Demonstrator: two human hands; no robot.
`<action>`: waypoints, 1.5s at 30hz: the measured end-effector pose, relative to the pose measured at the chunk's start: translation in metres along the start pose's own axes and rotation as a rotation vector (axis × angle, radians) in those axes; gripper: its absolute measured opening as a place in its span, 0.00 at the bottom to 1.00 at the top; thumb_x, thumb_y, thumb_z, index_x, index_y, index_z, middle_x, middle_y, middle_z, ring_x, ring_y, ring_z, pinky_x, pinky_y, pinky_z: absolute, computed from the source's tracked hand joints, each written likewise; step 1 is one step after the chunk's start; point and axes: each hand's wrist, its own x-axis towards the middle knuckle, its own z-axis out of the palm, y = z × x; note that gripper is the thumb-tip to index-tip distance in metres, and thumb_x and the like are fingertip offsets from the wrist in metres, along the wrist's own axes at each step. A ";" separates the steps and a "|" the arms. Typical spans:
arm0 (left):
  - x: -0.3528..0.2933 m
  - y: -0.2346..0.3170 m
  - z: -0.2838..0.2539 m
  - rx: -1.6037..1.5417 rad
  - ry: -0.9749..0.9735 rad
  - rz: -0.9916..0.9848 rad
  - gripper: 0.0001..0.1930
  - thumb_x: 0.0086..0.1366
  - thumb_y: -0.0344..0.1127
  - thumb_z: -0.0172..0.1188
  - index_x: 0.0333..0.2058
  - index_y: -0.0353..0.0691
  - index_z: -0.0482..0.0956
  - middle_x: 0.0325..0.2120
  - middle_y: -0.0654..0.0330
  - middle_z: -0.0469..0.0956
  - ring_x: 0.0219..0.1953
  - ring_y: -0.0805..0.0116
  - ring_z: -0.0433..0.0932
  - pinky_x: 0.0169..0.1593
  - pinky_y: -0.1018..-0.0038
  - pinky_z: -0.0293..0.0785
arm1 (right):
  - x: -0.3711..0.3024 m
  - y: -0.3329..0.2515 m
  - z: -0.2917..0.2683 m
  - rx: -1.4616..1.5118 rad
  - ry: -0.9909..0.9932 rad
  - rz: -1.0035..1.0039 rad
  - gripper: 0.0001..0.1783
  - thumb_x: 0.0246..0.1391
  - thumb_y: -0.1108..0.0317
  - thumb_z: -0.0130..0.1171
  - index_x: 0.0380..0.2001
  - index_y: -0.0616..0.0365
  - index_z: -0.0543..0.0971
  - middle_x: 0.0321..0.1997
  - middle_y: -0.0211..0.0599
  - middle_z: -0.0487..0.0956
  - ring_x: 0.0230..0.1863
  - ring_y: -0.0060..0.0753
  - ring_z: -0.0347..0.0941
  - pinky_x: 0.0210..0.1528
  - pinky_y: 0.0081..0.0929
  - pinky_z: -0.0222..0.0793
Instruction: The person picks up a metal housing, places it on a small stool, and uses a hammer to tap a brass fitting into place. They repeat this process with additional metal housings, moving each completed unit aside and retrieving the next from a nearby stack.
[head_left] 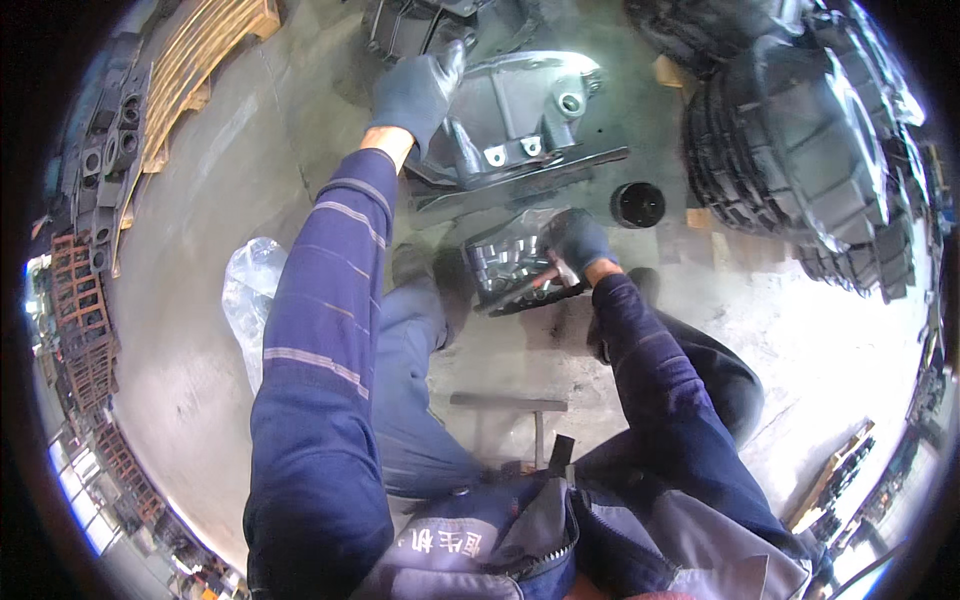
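Note:
A large grey metal casting, with a round boss and lugs, stands on the floor ahead of me. My left hand, in a dark glove, is at its upper left edge. Its fingers look curled over the edge, partly hidden. Nearer to me sits a small bin of shiny cylindrical metal parts, lined with clear plastic. My gloved right hand is at the bin's right side, closed on a rod-like tool with a reddish-brown section. The tool slants over the parts; its exact kind is unclear.
A black round cup stands right of the casting. Stacked dark housings rise at the right; another housing lies beyond. A plastic bag and a wooden pallet are at left. A T-shaped metal piece is near my legs.

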 end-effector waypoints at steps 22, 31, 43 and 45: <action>-0.158 0.121 -0.072 -1.690 -0.487 -0.358 0.16 0.71 0.38 0.60 0.52 0.36 0.82 0.43 0.59 0.83 0.42 0.67 0.83 0.47 0.69 0.81 | -0.093 -0.049 -0.293 0.844 0.778 -0.175 0.23 0.47 0.64 0.75 0.48 0.58 0.83 0.41 0.43 0.85 0.42 0.37 0.82 0.49 0.32 0.76; -0.163 0.125 -0.082 -1.584 -0.323 -0.250 0.14 0.73 0.35 0.59 0.51 0.34 0.83 0.41 0.59 0.85 0.42 0.71 0.82 0.47 0.74 0.79 | -0.084 -0.050 -0.288 0.779 0.790 -0.169 0.22 0.47 0.63 0.74 0.46 0.58 0.84 0.43 0.46 0.85 0.45 0.45 0.82 0.49 0.35 0.77; -0.154 0.122 -0.067 -1.326 -0.243 -0.043 0.14 0.70 0.31 0.65 0.52 0.35 0.83 0.43 0.62 0.85 0.43 0.78 0.80 0.49 0.79 0.78 | -0.089 -0.057 -0.296 0.535 0.759 -0.045 0.20 0.45 0.58 0.75 0.41 0.54 0.85 0.39 0.45 0.84 0.42 0.51 0.81 0.47 0.40 0.77; -0.153 0.120 -0.068 -1.271 -0.267 -0.037 0.14 0.69 0.31 0.66 0.52 0.35 0.83 0.43 0.62 0.85 0.44 0.77 0.81 0.49 0.80 0.78 | -0.090 -0.057 -0.297 0.467 0.783 -0.056 0.20 0.45 0.58 0.75 0.42 0.52 0.85 0.40 0.45 0.84 0.43 0.52 0.81 0.47 0.41 0.77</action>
